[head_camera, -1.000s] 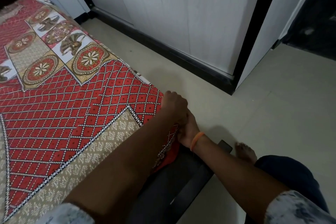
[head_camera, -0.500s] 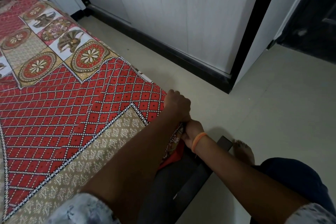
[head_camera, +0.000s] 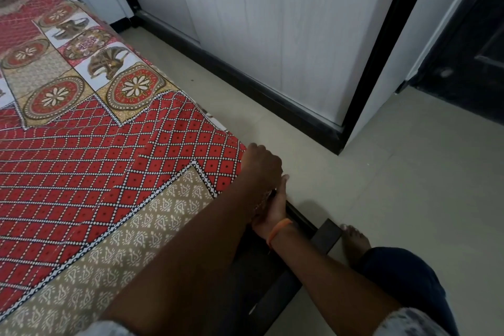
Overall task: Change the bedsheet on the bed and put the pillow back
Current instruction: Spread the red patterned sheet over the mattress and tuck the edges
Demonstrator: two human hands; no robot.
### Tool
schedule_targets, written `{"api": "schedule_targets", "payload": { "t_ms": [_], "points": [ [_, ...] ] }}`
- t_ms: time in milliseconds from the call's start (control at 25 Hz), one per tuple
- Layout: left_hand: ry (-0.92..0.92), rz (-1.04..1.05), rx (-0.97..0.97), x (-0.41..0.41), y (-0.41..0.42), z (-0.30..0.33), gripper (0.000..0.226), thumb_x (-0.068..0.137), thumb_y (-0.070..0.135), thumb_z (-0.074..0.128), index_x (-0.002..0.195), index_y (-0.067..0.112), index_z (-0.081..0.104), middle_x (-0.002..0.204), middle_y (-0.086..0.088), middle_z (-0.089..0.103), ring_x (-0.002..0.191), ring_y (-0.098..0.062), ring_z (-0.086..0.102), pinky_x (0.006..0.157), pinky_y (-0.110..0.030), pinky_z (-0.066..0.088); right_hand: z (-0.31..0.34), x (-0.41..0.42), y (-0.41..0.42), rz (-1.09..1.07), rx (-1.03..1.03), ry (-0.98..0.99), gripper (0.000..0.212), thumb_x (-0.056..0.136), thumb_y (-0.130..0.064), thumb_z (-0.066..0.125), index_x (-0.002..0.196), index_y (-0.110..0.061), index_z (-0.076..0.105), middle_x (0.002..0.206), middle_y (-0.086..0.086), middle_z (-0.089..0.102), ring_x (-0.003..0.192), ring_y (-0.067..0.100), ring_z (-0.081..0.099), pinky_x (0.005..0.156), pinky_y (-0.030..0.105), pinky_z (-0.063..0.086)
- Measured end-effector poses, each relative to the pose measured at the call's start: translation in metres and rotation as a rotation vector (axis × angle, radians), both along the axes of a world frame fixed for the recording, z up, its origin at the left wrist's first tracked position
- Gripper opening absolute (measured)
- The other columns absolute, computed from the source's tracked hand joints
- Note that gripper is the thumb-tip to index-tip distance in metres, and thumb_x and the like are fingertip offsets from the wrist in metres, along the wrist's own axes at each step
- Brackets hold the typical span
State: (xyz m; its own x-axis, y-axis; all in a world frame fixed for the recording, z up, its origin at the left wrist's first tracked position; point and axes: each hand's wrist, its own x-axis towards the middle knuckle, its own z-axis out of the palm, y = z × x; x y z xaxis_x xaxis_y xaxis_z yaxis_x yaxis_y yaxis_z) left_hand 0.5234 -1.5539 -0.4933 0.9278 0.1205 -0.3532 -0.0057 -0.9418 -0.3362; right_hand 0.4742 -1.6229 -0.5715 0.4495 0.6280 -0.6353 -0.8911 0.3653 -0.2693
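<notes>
So this was me at the corner of the bed, working on the red patterned bedsheet (head_camera: pixel 114 161). It was spread flat over the mattress, and the corner nearest the wardrobe (head_camera: pixel 272 35) was the bit I was dealing with. My left hand (head_camera: pixel 260 163) sat right on that corner, fingers curled down over the edge, pinning the cloth, though I couldn't tell from up there how much fabric they actually held. My right hand (head_camera: pixel 275 210) was just below it, against the side of the mattress and right above the dark bed frame (head_camera: pixel 305 222), fingers pointing up along the edge; whether they had hold of the hanging cloth was hidden behind my left wrist. My read is this was the tucking step at that corner. Tips for doing it right: keep the top hand pressing so the sheet doesn't creep back, pull the slack down snug first, then slide the flat hand in between mattress and frame so the fold goes in smooth, not bunched. Watch the pattern lines near the corner, because if they skew you've pulled too hard. No pillow anywhere in sight from that corner, so that part was probably still waiting.
</notes>
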Motion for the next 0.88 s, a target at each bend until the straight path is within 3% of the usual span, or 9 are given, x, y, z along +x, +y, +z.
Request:
{"api": "schedule_targets", "payload": {
  "t_ms": [120, 280, 360, 440, 520, 600, 720, 880],
  "points": [
    [-0.065, -0.014, -0.014, -0.001, 0.001, -0.002, 0.044, 0.099, 0.054, 0.04, 0.109, 0.019, 0.065, 0.107, -0.006, 0.067, 0.099, -0.022, 0.06, 0.085, -0.035, 0.04, 0.001, 0.006, 0.013, 0.032, -0.027, -0.002, 0.089, 0.081, -0.086, 0.032, 0.138, -0.021, 0.051, 0.135, 0.015, 0.059, 0.126, 0.035, 0.054, 0.107, 0.057, 0.04],
    [-0.143, 0.025, -0.241, -0.004, 0.007, -0.01, 0.045, 0.092, 0.054, 0.054, 0.124, 0.024, 0.061, 0.11, 0.0, 0.069, 0.104, -0.02, 0.061, 0.092, -0.036, 0.041, 0.014, 0.01, 0.004, 0.1, -0.279, -0.079, 0.067, 0.098, -0.063, 0.024, 0.145, -0.018, 0.041, 0.148, 0.006, 0.044, 0.134, 0.029, 0.043, 0.114, 0.049, 0.033],
    [-0.197, 0.099, -0.478, -0.006, 0.012, -0.007, 0.045, 0.089, 0.05, 0.062, 0.126, 0.023, 0.062, 0.109, 0.002, 0.071, 0.103, -0.016, 0.064, 0.09, -0.033, 0.046, 0.012, -0.01, -0.013, 0.234, -0.427, 0.058, 0.087, 0.088, -0.079, 0.025, 0.138, -0.011, 0.047, 0.138, 0.011, 0.052, 0.127, 0.033, 0.047, 0.11, 0.046, 0.037],
    [-0.311, 0.171, -0.72, -0.008, 0.015, 0.002, 0.046, 0.086, 0.044, 0.069, 0.123, 0.017, 0.066, 0.112, -0.001, 0.071, 0.1, -0.015, 0.066, 0.088, -0.032, 0.053, 0.02, -0.045, -0.02, 0.272, -0.333, 0.193, 0.106, 0.077, -0.088, 0.029, 0.135, -0.002, 0.05, 0.127, 0.018, 0.057, 0.116, 0.034, 0.052, 0.099, 0.042, 0.041],
    [-0.438, 0.221, -0.86, -0.013, 0.018, 0.009, 0.042, 0.088, 0.036, 0.069, 0.122, 0.011, 0.067, 0.115, -0.006, 0.071, 0.099, -0.015, 0.066, 0.088, -0.029, 0.053, 0.017, -0.069, -0.013, 0.203, -0.289, 0.191, 0.102, 0.073, -0.089, 0.033, 0.13, -0.007, 0.057, 0.121, 0.017, 0.063, 0.109, 0.032, 0.057, 0.088, 0.04, 0.049],
    [-0.507, 0.238, -0.856, -0.021, 0.018, 0.013, 0.038, 0.09, 0.03, 0.067, 0.122, 0.008, 0.066, 0.116, -0.007, 0.07, 0.102, -0.017, 0.065, 0.091, -0.028, 0.051, 0.016, -0.073, -0.002, 0.11, -0.258, 0.161, 0.094, 0.075, -0.088, 0.034, 0.127, -0.014, 0.06, 0.12, 0.015, 0.065, 0.109, 0.032, 0.059, 0.086, 0.04, 0.051],
    [-0.482, 0.087, -0.652, -0.035, 0.023, 0.008, 0.035, 0.091, 0.03, 0.061, 0.12, 0.011, 0.067, 0.11, -0.007, 0.071, 0.098, -0.019, 0.064, 0.088, -0.033, 0.052, 0.014, -0.077, 0.01, 0.02, -0.17, 0.147, 0.084, 0.079, -0.083, 0.036, 0.13, -0.021, 0.06, 0.127, 0.012, 0.064, 0.114, 0.031, 0.058, 0.097, 0.044, 0.049],
    [-0.365, -0.059, -0.514, -0.041, 0.026, 0.01, 0.038, 0.09, 0.037, 0.06, 0.121, 0.016, 0.066, 0.103, -0.005, 0.072, 0.091, -0.019, 0.065, 0.086, -0.035, 0.052, 0.009, -0.073, 0.023, -0.005, -0.08, 0.095, 0.097, 0.066, -0.094, 0.029, 0.134, -0.031, 0.057, 0.133, 0.007, 0.062, 0.121, 0.032, 0.057, 0.107, 0.052, 0.042]
  ]
}}
